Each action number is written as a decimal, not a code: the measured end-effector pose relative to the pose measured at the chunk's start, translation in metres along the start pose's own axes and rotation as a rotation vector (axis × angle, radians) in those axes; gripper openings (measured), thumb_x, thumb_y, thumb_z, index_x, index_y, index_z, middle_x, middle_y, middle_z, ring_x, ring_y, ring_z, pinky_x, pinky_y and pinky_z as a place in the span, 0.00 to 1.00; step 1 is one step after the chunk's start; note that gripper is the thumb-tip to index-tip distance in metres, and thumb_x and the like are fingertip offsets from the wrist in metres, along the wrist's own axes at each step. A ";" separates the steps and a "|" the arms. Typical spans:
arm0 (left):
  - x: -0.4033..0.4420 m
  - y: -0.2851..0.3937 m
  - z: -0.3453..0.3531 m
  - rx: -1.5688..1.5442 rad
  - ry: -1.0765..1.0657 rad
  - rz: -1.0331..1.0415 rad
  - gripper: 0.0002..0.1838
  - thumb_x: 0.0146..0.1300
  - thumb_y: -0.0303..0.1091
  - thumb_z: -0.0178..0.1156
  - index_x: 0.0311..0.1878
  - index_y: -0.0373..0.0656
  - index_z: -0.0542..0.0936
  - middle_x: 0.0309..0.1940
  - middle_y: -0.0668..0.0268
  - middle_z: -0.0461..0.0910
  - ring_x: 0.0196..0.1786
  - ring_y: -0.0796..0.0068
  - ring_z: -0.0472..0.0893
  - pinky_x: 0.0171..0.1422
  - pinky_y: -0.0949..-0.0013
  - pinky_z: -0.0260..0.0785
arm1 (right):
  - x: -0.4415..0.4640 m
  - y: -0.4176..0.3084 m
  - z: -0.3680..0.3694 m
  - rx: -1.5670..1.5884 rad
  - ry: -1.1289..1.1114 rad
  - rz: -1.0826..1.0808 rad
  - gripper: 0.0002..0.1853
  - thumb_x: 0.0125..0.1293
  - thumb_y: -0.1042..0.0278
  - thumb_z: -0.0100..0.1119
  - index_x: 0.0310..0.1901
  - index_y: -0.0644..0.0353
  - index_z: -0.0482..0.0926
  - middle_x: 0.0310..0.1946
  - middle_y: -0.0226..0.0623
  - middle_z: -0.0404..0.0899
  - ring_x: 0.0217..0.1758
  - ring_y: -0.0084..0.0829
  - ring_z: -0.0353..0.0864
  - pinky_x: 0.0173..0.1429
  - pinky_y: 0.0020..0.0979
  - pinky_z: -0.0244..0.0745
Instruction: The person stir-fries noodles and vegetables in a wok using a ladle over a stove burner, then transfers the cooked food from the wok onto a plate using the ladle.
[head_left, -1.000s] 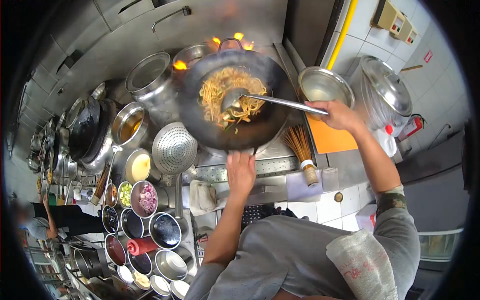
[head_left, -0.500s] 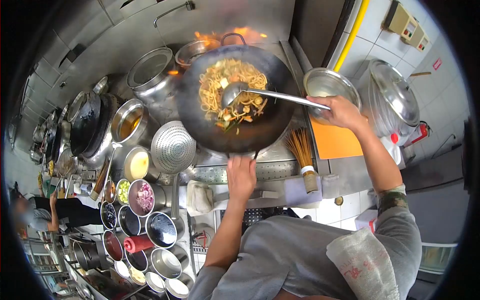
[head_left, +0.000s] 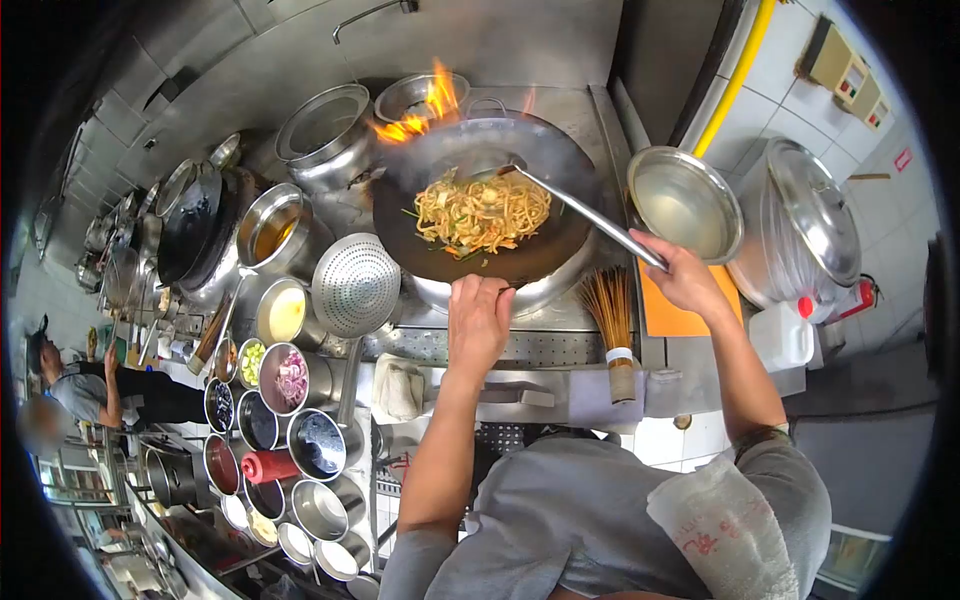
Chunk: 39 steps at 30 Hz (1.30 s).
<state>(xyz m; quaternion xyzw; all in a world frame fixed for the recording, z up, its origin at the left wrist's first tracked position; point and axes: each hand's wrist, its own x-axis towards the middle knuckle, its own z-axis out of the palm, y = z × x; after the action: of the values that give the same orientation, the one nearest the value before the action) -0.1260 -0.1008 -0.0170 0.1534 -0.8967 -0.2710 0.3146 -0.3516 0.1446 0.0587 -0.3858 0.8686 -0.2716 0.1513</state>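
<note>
A large dark wok [head_left: 560, 240] sits tilted over the stove, holding a heap of fried noodles [head_left: 482, 212] mixed with bits of vegetable. My left hand [head_left: 478, 318] is closed on the wok's near edge, where its handle is mostly hidden under the fingers. The long steel handle of a ladle [head_left: 590, 217] runs into my right hand [head_left: 685, 277], which grips its end. The ladle's bowl lies behind the noodles, against the far inside of the wok. Flames [head_left: 425, 112] rise beyond the wok's far left rim.
A perforated strainer [head_left: 356, 285] lies left of the wok. Several ingredient pots, one with chopped purple onion [head_left: 291, 378], stand at left. A bamboo brush [head_left: 610, 320], metal bowl [head_left: 685, 205] and lidded pot [head_left: 800, 215] are at right. Another person [head_left: 110, 390] stands far left.
The wok's near side has risen with my left hand, tilting it away. The ladle's bowl has moved to the wok's far side, the noodles have gathered, and the flames have grown taller.
</note>
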 end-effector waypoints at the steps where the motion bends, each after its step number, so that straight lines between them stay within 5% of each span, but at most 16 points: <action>1: -0.001 0.003 -0.004 0.036 0.024 0.015 0.19 0.64 0.31 0.70 0.56 0.40 0.80 0.52 0.52 0.77 0.59 0.43 0.75 0.63 0.48 0.68 | 0.004 -0.001 0.002 -0.098 -0.027 -0.003 0.34 0.68 0.76 0.64 0.76 0.48 0.70 0.63 0.48 0.80 0.58 0.43 0.83 0.64 0.38 0.75; 3: -0.014 0.017 -0.017 0.111 0.073 0.026 0.26 0.64 0.30 0.70 0.65 0.39 0.77 0.62 0.49 0.76 0.68 0.41 0.72 0.72 0.47 0.65 | 0.010 -0.004 0.009 -0.299 -0.095 -0.018 0.36 0.68 0.75 0.65 0.77 0.47 0.67 0.63 0.49 0.78 0.60 0.47 0.81 0.65 0.41 0.74; 6: -0.070 0.024 -0.036 0.098 0.122 -0.149 0.38 0.61 0.31 0.72 0.74 0.40 0.70 0.72 0.48 0.69 0.76 0.41 0.66 0.79 0.46 0.59 | 0.012 -0.030 0.007 -0.148 0.183 -0.287 0.36 0.66 0.70 0.68 0.76 0.55 0.68 0.65 0.53 0.74 0.68 0.54 0.74 0.72 0.44 0.71; 9: -0.141 0.031 -0.052 0.072 0.148 -0.335 0.33 0.61 0.35 0.74 0.70 0.42 0.75 0.69 0.47 0.72 0.71 0.40 0.72 0.75 0.46 0.65 | 0.009 -0.064 0.025 0.135 0.180 -0.526 0.27 0.67 0.75 0.65 0.69 0.59 0.77 0.58 0.45 0.78 0.60 0.42 0.80 0.65 0.35 0.75; 11: -0.195 0.029 -0.052 0.048 0.084 -0.490 0.24 0.65 0.36 0.69 0.62 0.40 0.80 0.65 0.52 0.77 0.70 0.48 0.74 0.73 0.52 0.68 | -0.003 -0.088 0.051 0.260 -0.013 -0.579 0.22 0.73 0.78 0.57 0.68 0.64 0.78 0.45 0.36 0.77 0.45 0.28 0.77 0.52 0.28 0.75; 13: -0.237 0.033 -0.059 0.048 0.067 -0.596 0.22 0.66 0.35 0.67 0.61 0.40 0.80 0.59 0.52 0.79 0.63 0.48 0.78 0.67 0.53 0.71 | -0.004 -0.074 0.106 0.401 -0.304 -0.579 0.23 0.72 0.78 0.59 0.67 0.63 0.78 0.46 0.34 0.79 0.44 0.22 0.76 0.49 0.26 0.75; 16: -0.302 0.030 -0.056 0.061 -0.009 -0.802 0.21 0.67 0.37 0.67 0.61 0.40 0.80 0.53 0.54 0.80 0.60 0.49 0.79 0.62 0.52 0.73 | -0.021 -0.086 0.177 0.232 -0.665 -0.489 0.27 0.67 0.76 0.63 0.69 0.60 0.76 0.53 0.43 0.79 0.49 0.35 0.80 0.58 0.34 0.76; 22: -0.441 0.048 -0.047 0.041 0.103 -1.206 0.21 0.69 0.42 0.64 0.61 0.42 0.81 0.55 0.53 0.81 0.60 0.48 0.80 0.63 0.51 0.74 | -0.035 -0.055 0.270 -0.069 -0.343 -0.679 0.27 0.67 0.73 0.63 0.68 0.62 0.74 0.61 0.52 0.73 0.63 0.55 0.75 0.70 0.45 0.69; 25: -0.542 0.048 -0.034 -0.069 0.240 -1.402 0.21 0.70 0.46 0.62 0.58 0.40 0.83 0.55 0.49 0.83 0.60 0.47 0.81 0.65 0.51 0.74 | -0.043 -0.084 0.284 -0.021 -0.285 -0.781 0.25 0.67 0.73 0.62 0.66 0.63 0.74 0.60 0.54 0.74 0.65 0.57 0.74 0.70 0.46 0.68; 26: -0.583 0.051 -0.033 -0.145 0.250 -1.484 0.23 0.70 0.47 0.61 0.57 0.39 0.84 0.53 0.47 0.84 0.58 0.45 0.82 0.65 0.52 0.75 | -0.054 -0.098 0.292 -0.042 -0.255 -0.823 0.24 0.68 0.74 0.62 0.65 0.62 0.75 0.55 0.50 0.77 0.58 0.48 0.80 0.65 0.41 0.74; 28: -0.697 0.052 0.016 -0.003 0.338 -1.620 0.23 0.68 0.49 0.60 0.53 0.38 0.86 0.50 0.45 0.86 0.55 0.44 0.84 0.63 0.51 0.76 | -0.086 -0.131 0.308 0.066 -0.580 -0.684 0.23 0.69 0.74 0.63 0.65 0.62 0.75 0.51 0.45 0.79 0.54 0.38 0.81 0.58 0.36 0.76; 29: -0.748 0.059 0.021 -0.031 -0.007 -1.755 0.23 0.66 0.48 0.59 0.53 0.40 0.87 0.53 0.45 0.85 0.56 0.45 0.84 0.64 0.50 0.76 | -0.101 -0.143 0.318 0.118 -0.737 -0.606 0.22 0.69 0.74 0.63 0.65 0.61 0.76 0.48 0.42 0.80 0.51 0.34 0.82 0.55 0.33 0.78; 31: -0.816 0.102 0.044 -0.050 0.182 -2.191 0.19 0.65 0.42 0.57 0.48 0.41 0.89 0.57 0.46 0.84 0.62 0.48 0.83 0.69 0.52 0.73 | -0.115 -0.127 0.371 0.119 -0.917 -0.566 0.21 0.70 0.72 0.64 0.63 0.60 0.78 0.40 0.36 0.83 0.41 0.26 0.82 0.46 0.29 0.79; 32: -0.885 0.098 0.080 -0.055 0.047 -2.195 0.20 0.66 0.42 0.55 0.49 0.39 0.89 0.57 0.46 0.84 0.63 0.47 0.82 0.70 0.53 0.73 | -0.134 -0.129 0.380 0.060 -0.965 -0.627 0.21 0.69 0.71 0.64 0.63 0.61 0.78 0.38 0.36 0.83 0.40 0.27 0.82 0.46 0.30 0.79; 36: -0.908 0.157 0.030 -0.118 0.052 -2.167 0.24 0.69 0.49 0.55 0.51 0.38 0.88 0.59 0.45 0.82 0.64 0.46 0.81 0.71 0.52 0.72 | -0.168 -0.059 0.462 -0.124 -0.993 -0.627 0.18 0.68 0.68 0.65 0.58 0.63 0.81 0.35 0.37 0.85 0.34 0.30 0.84 0.42 0.34 0.81; 39: -0.949 0.151 0.038 -0.128 0.042 -2.120 0.27 0.69 0.54 0.56 0.54 0.38 0.87 0.61 0.43 0.81 0.65 0.44 0.80 0.71 0.52 0.71 | -0.209 -0.004 0.481 -0.097 -1.137 -0.125 0.16 0.69 0.64 0.63 0.54 0.63 0.83 0.36 0.37 0.87 0.34 0.33 0.86 0.40 0.37 0.82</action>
<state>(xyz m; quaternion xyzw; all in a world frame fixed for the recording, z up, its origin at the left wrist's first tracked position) 0.5505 0.4584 -0.4107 0.8444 -0.2832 -0.4508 -0.0594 0.0155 0.1289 -0.3153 -0.5283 0.6379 0.0104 0.5603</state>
